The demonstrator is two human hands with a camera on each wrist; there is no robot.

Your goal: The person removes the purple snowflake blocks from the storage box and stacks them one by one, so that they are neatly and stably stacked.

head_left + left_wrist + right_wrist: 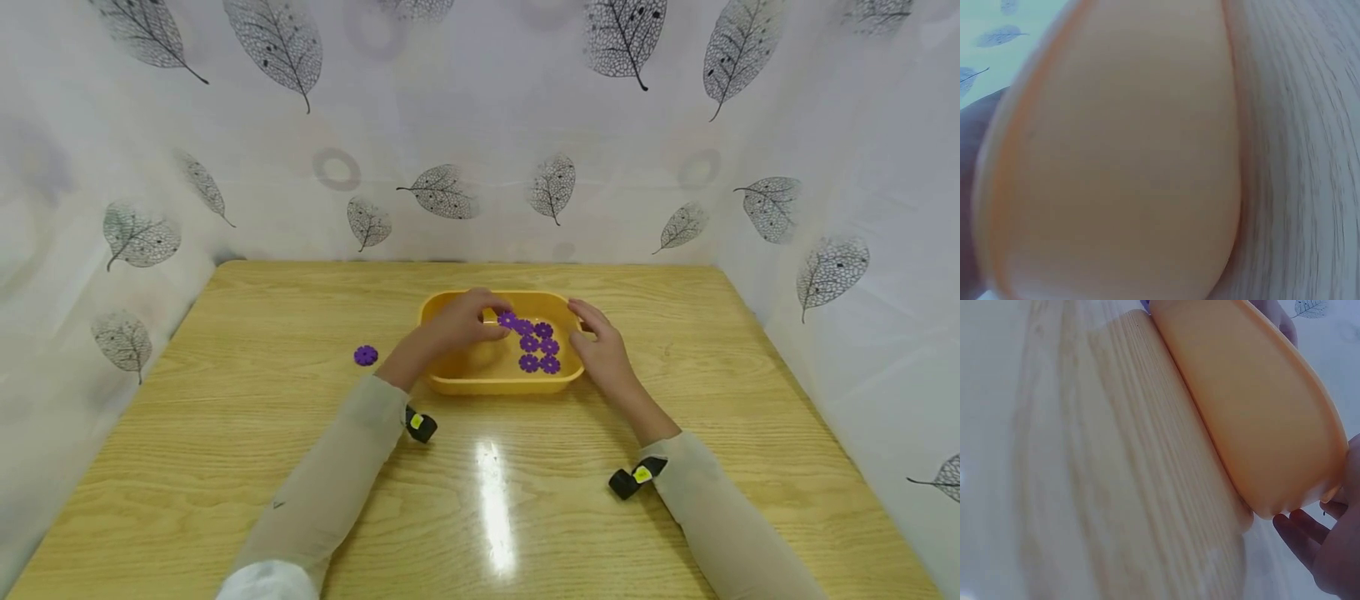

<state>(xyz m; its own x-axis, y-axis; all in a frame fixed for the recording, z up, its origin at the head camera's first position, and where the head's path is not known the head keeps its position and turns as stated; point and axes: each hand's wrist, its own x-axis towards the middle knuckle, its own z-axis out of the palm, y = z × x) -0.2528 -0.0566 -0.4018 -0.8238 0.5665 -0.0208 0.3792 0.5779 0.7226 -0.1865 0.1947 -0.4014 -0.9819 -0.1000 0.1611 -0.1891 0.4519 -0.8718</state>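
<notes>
A yellow plastic basin (480, 387) stands on the wooden table. My left hand (463, 321) reaches over its left side, with thumb and fingertips pinching a purple flower-shaped disc (507, 320). Several more purple flower-shaped discs (529, 343) lie close together in the right half of the basin; whether they are linked is too small to tell. My right hand (606, 350) holds the basin's right end, thumb at the rim. Fingers (1300, 540) touch the outside of that end in the right wrist view. The basin wall (1135, 150) fills most of the left wrist view.
Left of the basin, another purple flower-shaped disc (366, 356) lies on the table (300, 317), perhaps stacked on others. A white curtain with leaf prints (480, 108) closes off the back and both sides. Light reflects off the table in front of the basin.
</notes>
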